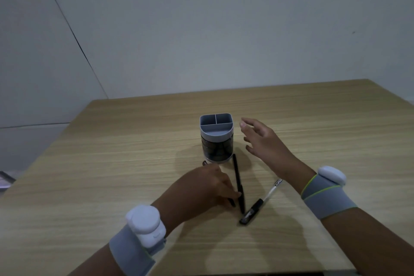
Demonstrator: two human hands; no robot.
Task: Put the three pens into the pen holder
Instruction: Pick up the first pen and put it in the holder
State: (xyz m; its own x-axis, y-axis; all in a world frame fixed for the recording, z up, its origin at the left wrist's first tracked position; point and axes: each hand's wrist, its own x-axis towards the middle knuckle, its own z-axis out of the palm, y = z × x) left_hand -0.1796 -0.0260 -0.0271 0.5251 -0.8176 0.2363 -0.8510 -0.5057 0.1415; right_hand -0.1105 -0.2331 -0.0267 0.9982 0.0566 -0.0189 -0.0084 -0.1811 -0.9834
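Reaching for the first pen
Left hand [207, 184] pinches a black pen [238, 182]; right hand [261, 139] spread, empty beside holder [216, 139]. Loose pinch could drop it.

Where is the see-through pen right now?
In the head view, the clear pen lies flat on the table, right of the black pen under the left hand and near the right wrist, in front of the pen holder.

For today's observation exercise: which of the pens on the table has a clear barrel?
The pen nearest the right wrist, lying apart from the left hand. Its barrel is see-through with a black grip; the pen at the left fingers is all black.
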